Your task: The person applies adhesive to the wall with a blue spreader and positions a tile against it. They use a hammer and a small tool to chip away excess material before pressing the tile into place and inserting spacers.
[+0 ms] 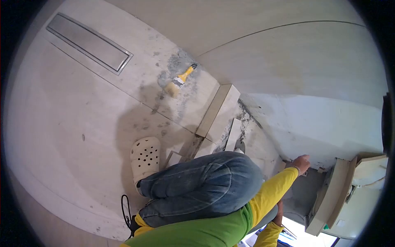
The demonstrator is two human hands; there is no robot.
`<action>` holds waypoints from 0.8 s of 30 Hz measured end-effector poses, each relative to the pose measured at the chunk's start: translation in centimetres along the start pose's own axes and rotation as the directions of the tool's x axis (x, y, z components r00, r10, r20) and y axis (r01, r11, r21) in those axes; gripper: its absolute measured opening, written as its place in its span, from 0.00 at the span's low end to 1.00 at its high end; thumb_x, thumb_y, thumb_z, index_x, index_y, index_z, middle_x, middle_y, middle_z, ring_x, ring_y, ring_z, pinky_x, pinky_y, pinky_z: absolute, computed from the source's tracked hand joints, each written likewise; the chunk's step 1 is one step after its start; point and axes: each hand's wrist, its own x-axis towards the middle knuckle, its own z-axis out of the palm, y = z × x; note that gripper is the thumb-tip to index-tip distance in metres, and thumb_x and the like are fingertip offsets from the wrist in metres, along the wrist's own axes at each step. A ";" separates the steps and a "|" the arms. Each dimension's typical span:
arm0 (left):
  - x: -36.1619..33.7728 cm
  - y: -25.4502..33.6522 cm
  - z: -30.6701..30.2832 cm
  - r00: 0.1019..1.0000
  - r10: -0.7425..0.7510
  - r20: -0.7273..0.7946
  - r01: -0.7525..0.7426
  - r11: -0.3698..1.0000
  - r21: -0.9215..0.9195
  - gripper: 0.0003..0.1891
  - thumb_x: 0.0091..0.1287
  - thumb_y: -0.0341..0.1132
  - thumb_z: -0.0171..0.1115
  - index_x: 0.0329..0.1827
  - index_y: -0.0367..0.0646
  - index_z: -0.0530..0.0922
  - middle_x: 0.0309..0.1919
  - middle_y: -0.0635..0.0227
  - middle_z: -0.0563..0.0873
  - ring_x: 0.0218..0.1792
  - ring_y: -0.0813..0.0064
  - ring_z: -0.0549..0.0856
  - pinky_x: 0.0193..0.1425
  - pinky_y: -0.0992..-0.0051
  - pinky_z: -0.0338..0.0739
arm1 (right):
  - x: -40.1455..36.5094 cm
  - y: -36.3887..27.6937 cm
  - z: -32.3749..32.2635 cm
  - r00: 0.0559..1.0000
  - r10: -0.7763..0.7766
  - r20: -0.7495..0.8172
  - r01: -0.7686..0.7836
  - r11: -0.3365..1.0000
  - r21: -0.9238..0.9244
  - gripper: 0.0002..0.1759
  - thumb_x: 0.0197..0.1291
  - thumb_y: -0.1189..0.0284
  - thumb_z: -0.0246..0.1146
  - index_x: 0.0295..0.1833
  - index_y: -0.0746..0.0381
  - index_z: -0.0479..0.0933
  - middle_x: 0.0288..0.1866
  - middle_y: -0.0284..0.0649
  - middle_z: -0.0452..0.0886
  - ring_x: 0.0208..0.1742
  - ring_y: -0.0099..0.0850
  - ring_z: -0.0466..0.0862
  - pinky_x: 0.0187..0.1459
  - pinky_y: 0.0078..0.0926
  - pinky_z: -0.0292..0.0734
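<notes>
My left hand (302, 164), in a yellow sleeve with a bracelet at the wrist, reaches to the foot of the pale wall (321, 123). Its fingers look curled together; whatever they may hold is too small to make out. Just below it lies a grey recess (306, 189) with a rough, broken edge. My right hand (279, 214) shows only in part beside my knee, its fingers mostly hidden. To the right of the recess stand long beige boards or tile strips (329, 197).
A paintbrush (181, 80) with a yellow handle lies on the stained floor. Near it are a long tile strip (218, 109) and a narrow white piece (233, 133). A metal drain cover (88, 41) sits upper left. My foot wears a white clog (146, 159).
</notes>
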 end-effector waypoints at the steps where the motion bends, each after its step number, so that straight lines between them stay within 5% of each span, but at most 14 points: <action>1: -0.1 1.4 -1.5 0.993 -0.073 0.096 0.072 0.997 0.015 0.09 0.57 0.33 0.55 0.34 0.35 0.77 0.38 0.54 0.84 0.43 0.51 0.82 0.52 0.59 0.76 | 0.0 0.2 -0.2 1.000 0.002 -0.003 -0.002 0.999 0.032 0.21 0.61 0.56 0.60 0.50 0.63 0.79 0.34 0.44 0.83 0.42 0.32 0.81 0.41 0.34 0.73; 3: -0.8 3.9 -3.6 0.979 -0.196 0.053 0.201 0.972 -0.124 0.09 0.58 0.34 0.55 0.32 0.35 0.76 0.38 0.53 0.83 0.42 0.51 0.82 0.51 0.58 0.76 | 0.1 0.7 -1.0 1.000 -0.018 -0.001 0.018 1.000 0.025 0.22 0.61 0.56 0.60 0.51 0.63 0.79 0.35 0.44 0.83 0.44 0.33 0.82 0.44 0.35 0.74; 4: -1.0 4.8 -4.9 0.948 -0.319 0.013 0.311 0.913 -0.262 0.09 0.58 0.35 0.56 0.31 0.36 0.75 0.37 0.52 0.83 0.41 0.51 0.82 0.50 0.58 0.76 | -0.2 0.0 -1.9 0.995 -0.083 0.062 0.099 0.940 -0.325 0.30 0.64 0.51 0.58 0.60 0.64 0.74 0.31 0.40 0.82 0.39 0.33 0.82 0.40 0.33 0.74; 5: -0.7 5.7 -6.8 0.950 -0.290 0.113 0.303 0.945 -0.122 0.11 0.58 0.36 0.56 0.35 0.36 0.77 0.38 0.50 0.83 0.42 0.51 0.82 0.50 0.58 0.76 | 0.3 0.1 -3.0 0.995 -0.084 0.050 0.095 0.949 -0.299 0.30 0.64 0.51 0.58 0.60 0.64 0.74 0.31 0.40 0.82 0.39 0.33 0.82 0.40 0.33 0.74; 7: -0.4 5.9 -9.2 0.934 -0.267 0.235 0.274 0.962 0.004 0.12 0.57 0.37 0.55 0.37 0.37 0.77 0.37 0.47 0.82 0.42 0.48 0.81 0.48 0.57 0.75 | 0.6 1.6 -5.6 0.992 -0.126 -0.025 0.057 0.610 -0.790 0.26 0.65 0.52 0.58 0.55 0.63 0.76 0.26 0.38 0.80 0.30 0.33 0.78 0.34 0.34 0.72; 11: -0.9 1.8 -9.9 0.939 -0.188 0.287 0.164 0.981 0.107 0.14 0.57 0.39 0.53 0.40 0.39 0.77 0.39 0.47 0.82 0.46 0.46 0.80 0.51 0.57 0.75 | 1.9 4.0 -4.7 0.967 -0.126 -0.220 0.017 0.899 -0.438 0.18 0.65 0.58 0.59 0.38 0.63 0.78 0.24 0.41 0.78 0.23 0.30 0.73 0.30 0.32 0.70; 13: -2.1 0.9 -11.4 0.907 -0.239 0.346 0.145 0.950 0.277 0.15 0.58 0.41 0.55 0.41 0.38 0.78 0.41 0.48 0.82 0.45 0.51 0.82 0.50 0.59 0.75 | 2.1 7.0 -4.3 0.901 -0.415 -0.129 0.293 0.799 -0.526 0.19 0.63 0.59 0.60 0.37 0.66 0.79 0.27 0.40 0.80 0.25 0.29 0.76 0.31 0.30 0.71; 14: -2.5 -0.4 -12.0 0.851 -0.329 0.409 0.197 0.922 0.332 0.16 0.58 0.41 0.56 0.42 0.38 0.77 0.40 0.48 0.82 0.41 0.53 0.82 0.48 0.62 0.76 | 3.8 9.7 -5.7 0.962 -0.101 -0.255 -0.001 0.928 -0.372 0.21 0.62 0.57 0.62 0.45 0.67 0.80 0.26 0.39 0.81 0.27 0.26 0.81 0.33 0.25 0.75; 15: -3.5 -4.4 -12.3 0.781 -0.400 0.480 0.358 0.916 0.181 0.19 0.59 0.41 0.58 0.50 0.39 0.78 0.39 0.52 0.84 0.40 0.60 0.83 0.48 0.67 0.78 | 3.4 9.9 -4.9 0.953 -0.004 -0.304 -0.070 0.970 -0.232 0.20 0.61 0.58 0.63 0.46 0.66 0.80 0.28 0.41 0.82 0.26 0.27 0.82 0.31 0.25 0.76; 16: -4.9 -6.3 -13.0 0.747 -0.464 0.476 0.510 0.859 0.036 0.22 0.64 0.35 0.59 0.62 0.42 0.73 0.35 0.75 0.80 0.29 0.86 0.77 0.29 0.81 0.73 | 4.8 13.6 -5.9 0.938 0.060 -0.342 -0.126 0.977 -0.172 0.21 0.60 0.56 0.64 0.44 0.66 0.79 0.28 0.41 0.82 0.24 0.27 0.82 0.29 0.24 0.77; 17: -5.6 -4.8 -13.8 0.703 -0.524 0.481 0.473 0.850 0.234 0.25 0.64 0.38 0.61 0.64 0.43 0.71 0.39 0.74 0.82 0.32 0.83 0.79 0.31 0.79 0.74 | 5.3 15.8 -6.3 0.917 0.125 -0.380 -0.153 0.987 -0.046 0.22 0.60 0.55 0.64 0.45 0.66 0.78 0.27 0.40 0.81 0.23 0.28 0.81 0.26 0.25 0.77; 20: -8.4 -6.5 -14.7 0.605 -0.669 0.433 0.537 0.744 0.398 0.25 0.64 0.44 0.62 0.63 0.44 0.73 0.45 0.72 0.84 0.40 0.83 0.81 0.38 0.78 0.76 | 7.0 20.7 -7.8 0.843 0.329 -0.426 -0.220 0.933 0.284 0.27 0.61 0.51 0.61 0.51 0.64 0.74 0.26 0.39 0.78 0.22 0.30 0.79 0.25 0.28 0.77; 22: -10.4 -9.2 -15.1 0.571 -0.694 0.439 0.338 0.686 0.645 0.22 0.66 0.43 0.60 0.61 0.44 0.76 0.44 0.72 0.84 0.40 0.84 0.81 0.39 0.79 0.76 | 9.0 23.8 -10.0 0.801 0.445 -0.401 -0.238 0.851 0.469 0.30 0.61 0.48 0.59 0.55 0.62 0.71 0.27 0.37 0.77 0.24 0.31 0.79 0.26 0.30 0.77; 24: -12.8 -10.6 -15.6 0.486 -0.706 0.515 0.371 0.701 0.610 0.20 0.67 0.41 0.60 0.59 0.43 0.77 0.44 0.72 0.84 0.42 0.81 0.81 0.44 0.78 0.76 | 11.1 26.8 -11.7 0.613 0.577 -0.540 -0.281 0.798 0.533 0.34 0.59 0.43 0.59 0.58 0.60 0.68 0.25 0.38 0.75 0.22 0.32 0.78 0.24 0.34 0.76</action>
